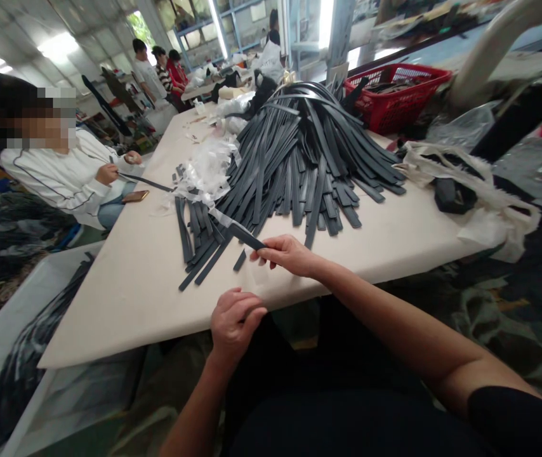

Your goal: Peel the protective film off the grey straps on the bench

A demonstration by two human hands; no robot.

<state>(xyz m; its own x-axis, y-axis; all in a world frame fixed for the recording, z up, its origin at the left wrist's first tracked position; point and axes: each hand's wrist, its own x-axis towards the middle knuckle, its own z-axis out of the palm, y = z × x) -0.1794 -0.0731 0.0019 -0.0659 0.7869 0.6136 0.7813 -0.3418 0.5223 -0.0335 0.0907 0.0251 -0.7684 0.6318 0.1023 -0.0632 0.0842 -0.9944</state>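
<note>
My right hand (285, 254) pinches the end of a dark grey strip (247, 236) above the near part of the table. Beyond it, a large heap of similar strips (294, 146) spreads over the tabletop, with clear plastic (209, 168) at its left side. A short dark piece (239, 260) lies just left of my right hand. At the table's front edge is my left hand (237, 317), its fingers curled together; whether anything is inside them is hidden.
The pale table (123, 285) has a red basket (397, 95) at the back right and crumpled plastic bags (490, 190) on the right. A person at the left holds another strip (145, 181). A white bin (68, 266) with dark strips stands at the lower left.
</note>
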